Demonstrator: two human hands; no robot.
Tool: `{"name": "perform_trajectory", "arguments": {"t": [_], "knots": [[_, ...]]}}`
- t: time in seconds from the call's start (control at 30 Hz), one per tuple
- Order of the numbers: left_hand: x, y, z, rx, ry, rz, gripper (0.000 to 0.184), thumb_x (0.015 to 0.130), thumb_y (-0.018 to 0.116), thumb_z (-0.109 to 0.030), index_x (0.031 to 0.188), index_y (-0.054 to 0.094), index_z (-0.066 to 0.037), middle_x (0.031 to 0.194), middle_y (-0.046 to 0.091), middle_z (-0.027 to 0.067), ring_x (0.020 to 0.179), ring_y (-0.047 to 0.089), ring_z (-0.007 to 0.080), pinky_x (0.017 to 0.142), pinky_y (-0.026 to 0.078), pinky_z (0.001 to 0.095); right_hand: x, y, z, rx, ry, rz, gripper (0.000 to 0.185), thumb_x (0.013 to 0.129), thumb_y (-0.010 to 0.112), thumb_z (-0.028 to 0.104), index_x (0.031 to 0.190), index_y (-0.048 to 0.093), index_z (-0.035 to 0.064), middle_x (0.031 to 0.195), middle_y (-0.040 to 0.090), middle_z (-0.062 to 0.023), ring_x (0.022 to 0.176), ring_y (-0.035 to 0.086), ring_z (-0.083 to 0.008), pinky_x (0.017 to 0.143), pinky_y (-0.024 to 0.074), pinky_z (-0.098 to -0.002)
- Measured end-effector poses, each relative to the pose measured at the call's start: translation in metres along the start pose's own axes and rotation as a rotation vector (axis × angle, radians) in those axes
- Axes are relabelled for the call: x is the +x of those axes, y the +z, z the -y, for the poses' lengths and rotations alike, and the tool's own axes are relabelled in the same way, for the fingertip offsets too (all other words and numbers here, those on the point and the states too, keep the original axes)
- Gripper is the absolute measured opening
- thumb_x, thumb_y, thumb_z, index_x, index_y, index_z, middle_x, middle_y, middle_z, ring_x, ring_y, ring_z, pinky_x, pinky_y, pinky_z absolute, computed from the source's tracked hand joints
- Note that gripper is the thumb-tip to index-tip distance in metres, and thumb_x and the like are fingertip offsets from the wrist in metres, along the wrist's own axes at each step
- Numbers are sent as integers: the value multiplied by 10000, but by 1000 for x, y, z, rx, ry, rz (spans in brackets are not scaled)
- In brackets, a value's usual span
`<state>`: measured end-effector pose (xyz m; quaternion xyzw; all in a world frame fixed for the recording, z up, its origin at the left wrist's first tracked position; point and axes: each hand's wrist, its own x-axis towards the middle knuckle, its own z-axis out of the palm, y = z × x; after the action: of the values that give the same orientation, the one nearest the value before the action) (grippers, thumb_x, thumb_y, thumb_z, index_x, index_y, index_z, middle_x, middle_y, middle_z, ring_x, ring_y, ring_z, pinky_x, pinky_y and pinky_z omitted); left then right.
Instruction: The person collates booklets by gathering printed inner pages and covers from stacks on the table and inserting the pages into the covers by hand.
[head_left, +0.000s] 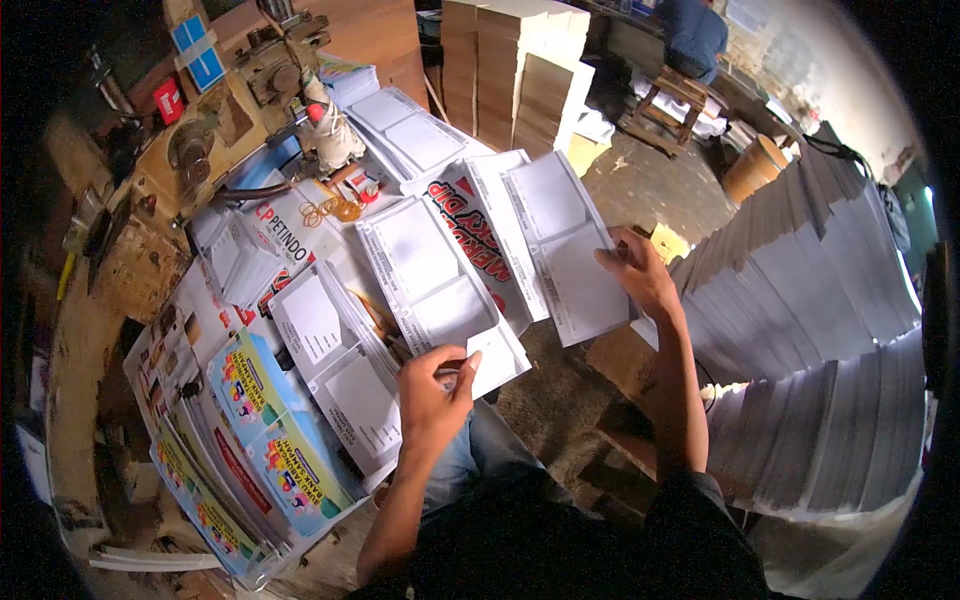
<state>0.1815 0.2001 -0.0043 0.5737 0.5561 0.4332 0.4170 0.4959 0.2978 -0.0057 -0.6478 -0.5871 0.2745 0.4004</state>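
My right hand is closed on the right edge of a printed white sheet, held tilted at the table's right side. My left hand has thumb and fingers pinched at the lower corner of a stack of printed sheets. Between the two hands, more white sheets lie over a paper with red lettering. Left of my left hand is another pile of printed sheets. Blue and yellow printed covers are stacked farther left.
A worn metal machine stands at the upper left. Rubber bands lie on the table. Tall paper stacks rise on the right, and more blocks of paper stand behind. A person in blue sits in the background.
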Motion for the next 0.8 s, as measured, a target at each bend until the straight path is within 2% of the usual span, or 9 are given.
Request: {"name": "perform_trajectory", "arguments": {"t": [0.03, 0.13, 0.17, 0.3, 0.47, 0.53, 0.6, 0.7, 0.8], "knots": [[0, -4, 7, -11, 34, -29, 239, 858, 763, -160, 783, 680, 51, 665, 662, 66, 621, 627, 92, 582, 496, 254, -1, -3, -1, 77, 64, 117, 419, 892, 698, 169, 1242, 572, -24, 1025, 653, -69, 940, 594, -129, 832, 450, -271], [-6, -20, -14, -76, -116, -20, 257, 813, 818, -179, 757, 698, 41, 660, 668, 35, 627, 625, 72, 565, 477, 214, -10, 8, -6, 259, 77, -10, 444, 895, 690, 157, 1286, 569, -15, 1025, 658, -66, 949, 594, -144, 856, 448, -273], [-9, -22, -17, -100, -130, -42, 217, 786, 843, -136, 755, 710, 31, 642, 631, -14, 580, 551, 27, 523, 406, 182, -14, 6, 16, 311, 60, 45, 480, 894, 687, 141, 1330, 549, -6, 1047, 658, -68, 974, 592, -153, 889, 443, -283], [-21, -24, -2, -216, 6, -177, 162, 786, 830, -48, 733, 703, 37, 566, 467, -74, 537, 371, -9, 502, 282, 191, -15, 15, 30, 284, 74, 41, 504, 919, 690, 116, 1385, 512, 46, 1192, 653, -82, 1055, 610, -177, 912, 470, -288], [-28, -26, 15, -244, 22, -153, 131, 806, 817, -60, 782, 723, 28, 539, 390, -92, 531, 360, -13, 512, 284, 185, -39, 74, 74, 217, 64, 246, 485, 940, 645, 59, 1392, 473, 22, 1233, 611, -145, 1037, 618, -178, 903, 477, -289], [-30, -32, 11, -263, -81, -17, 122, 810, 815, -71, 851, 739, 15, 607, 548, -49, 585, 496, 18, 554, 385, 188, -54, 100, 99, 237, 107, 327, 498, 937, 628, 47, 1395, 445, -22, 1299, 575, -173, 1151, 582, -222, 984, 445, -319], [-34, -42, 5, -404, 52, 41, 328, 801, 833, -181, 1047, 713, -2, 1102, 713, 131, 987, 672, 166, 789, 546, 324, -52, 123, 67, 152, 27, 403, 520, 924, 607, 29, 1400, 417, -58, 1352, 543, -209, 1270, 513, -267, 1079, 380, -345], [-50, -78, 1, 221, 135, -13, 469, 698, 875, -255, 1027, 635, -23, 1013, 644, 171, 972, 628, 306, 846, 512, 438, -56, 131, 34, 328, 59, 311, 552, 909, 595, 72, 1403, 408, -86, 1453, 450, -237, 1373, 416, -288, 1149, 307, -362], [-62, -88, 13, 611, 189, -57, 542, 646, 894, -311, 1028, 625, -37, 1009, 624, 145, 950, 622, 323, 817, 513, 412, -65, 122, 94, 255, 413, 215, 755, 927, 636, 459, 1444, 398, -37, 1453, 451, -230, 1361, 424, -304, 1130, 331, -390]]}}
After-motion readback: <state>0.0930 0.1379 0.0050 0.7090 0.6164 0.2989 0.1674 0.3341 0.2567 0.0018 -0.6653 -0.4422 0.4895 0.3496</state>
